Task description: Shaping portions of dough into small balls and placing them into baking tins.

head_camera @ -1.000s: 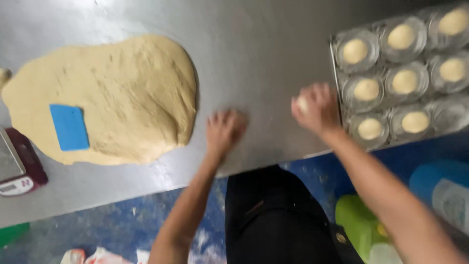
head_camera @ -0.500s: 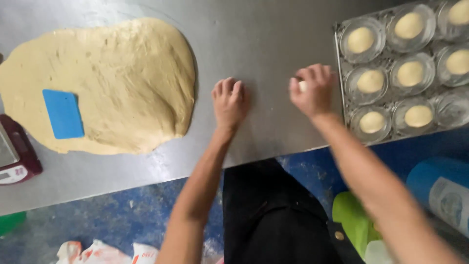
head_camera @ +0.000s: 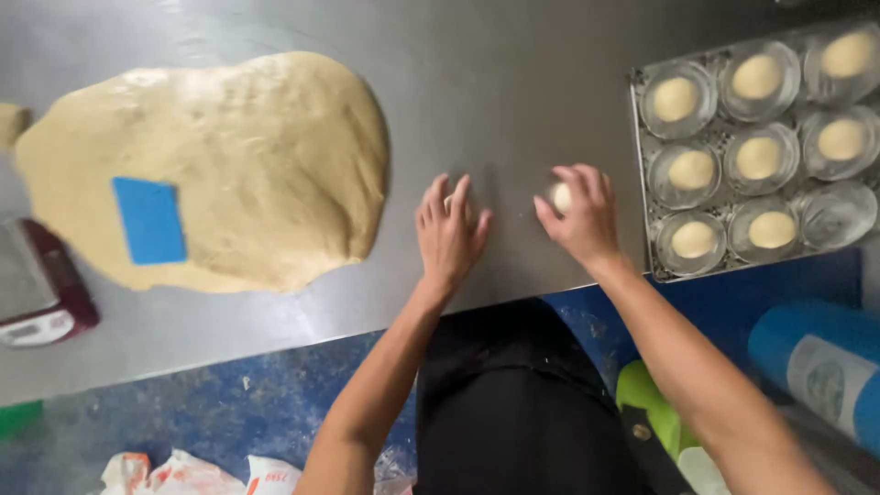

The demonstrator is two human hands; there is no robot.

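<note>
Steel table (head_camera: pixel 513 82) fills the upper part of the view, with a person standing at its near edge. The left hand (head_camera: pixel 449 234) lies palm down on the bare metal, fingers spread slightly and flat; a pale bit shows between two fingers, but whether it covers a piece of dough cannot be told. The right hand (head_camera: pixel 579 215) is just beside it, curled over a small dough ball (head_camera: pixel 561 195), thumb on the near side and fingers arched over the top, so that only a pale part of the ball shows at the fingertips; the ball sits on the table. Well to the left lies a large flattened dough slab (head_camera: pixel 257 165), with a blue scraper (head_camera: pixel 148 220) lying on its left part. A small dough scrap (head_camera: pixel 9 124) sits at the far left edge. A scale (head_camera: pixel 41 293) with a dark red body rests near the table's left front edge, just beside the slab. To the right of the right hand, close by, sits a tray (head_camera: pixel 642 174) of round clear cups, most holding one dough ball each; the cup (head_camera: pixel 836 213) at the near right corner looks unfilled. Below the table edge a blue roll (head_camera: pixel 816 367) and something green (head_camera: pixel 651 403) show at lower right.
</note>
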